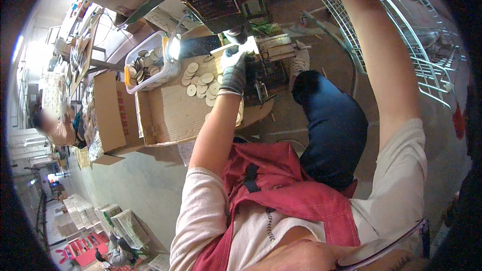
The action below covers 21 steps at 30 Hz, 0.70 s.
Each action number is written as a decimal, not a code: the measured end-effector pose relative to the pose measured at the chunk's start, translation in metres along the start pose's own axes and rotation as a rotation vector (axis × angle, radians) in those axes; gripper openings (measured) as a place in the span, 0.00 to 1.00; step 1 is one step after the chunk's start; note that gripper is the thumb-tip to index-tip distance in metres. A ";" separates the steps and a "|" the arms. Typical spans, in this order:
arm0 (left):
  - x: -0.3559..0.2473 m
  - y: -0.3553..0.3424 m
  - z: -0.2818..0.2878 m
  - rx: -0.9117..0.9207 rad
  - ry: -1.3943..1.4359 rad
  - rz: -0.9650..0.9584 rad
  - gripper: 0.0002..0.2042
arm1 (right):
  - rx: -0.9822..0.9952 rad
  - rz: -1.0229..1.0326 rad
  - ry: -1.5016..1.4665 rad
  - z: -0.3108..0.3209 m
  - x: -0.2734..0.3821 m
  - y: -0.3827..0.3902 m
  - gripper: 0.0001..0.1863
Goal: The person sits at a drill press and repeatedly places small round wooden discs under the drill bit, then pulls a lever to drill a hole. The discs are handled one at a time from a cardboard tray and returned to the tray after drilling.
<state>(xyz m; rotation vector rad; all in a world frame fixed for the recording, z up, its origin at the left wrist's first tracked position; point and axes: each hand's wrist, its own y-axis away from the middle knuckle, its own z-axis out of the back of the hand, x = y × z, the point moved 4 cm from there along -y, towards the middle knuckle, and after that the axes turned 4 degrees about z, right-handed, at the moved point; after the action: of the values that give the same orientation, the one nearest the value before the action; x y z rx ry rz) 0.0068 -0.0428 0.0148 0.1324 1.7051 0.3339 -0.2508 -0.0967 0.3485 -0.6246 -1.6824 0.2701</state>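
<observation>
My left hand, in a white and grey glove, is at the working head of a bench machine, under a bright lamp. Its fingers are closed around something too small to make out near a metal fixture. Beside it, a shallow cardboard tray holds several round pale discs. A clear plastic bin of more discs is at the tray's back left. My right forearm stretches up past the top edge, so that hand is out of sight.
A wire rack stands at the right. An open cardboard box sits left of the tray. Another person is at the far left. Stacked pale bundles and red crates are at lower left. My bent leg is below the machine.
</observation>
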 end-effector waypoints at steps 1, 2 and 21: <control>0.001 0.000 0.002 -0.006 -0.021 -0.016 0.11 | 0.009 0.001 0.078 -0.005 -0.009 -0.018 0.17; 0.000 0.002 0.004 -0.027 -0.022 -0.031 0.11 | 0.020 0.003 0.155 -0.009 -0.015 -0.027 0.17; -0.002 0.006 0.003 0.033 0.066 -0.049 0.07 | 0.002 -0.161 0.130 0.003 0.037 0.109 0.17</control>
<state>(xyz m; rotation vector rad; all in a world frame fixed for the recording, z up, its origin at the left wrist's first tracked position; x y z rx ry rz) 0.0093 -0.0371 0.0187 0.1049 1.7765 0.2768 -0.2296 0.0137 0.3241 -0.4915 -1.5959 0.1139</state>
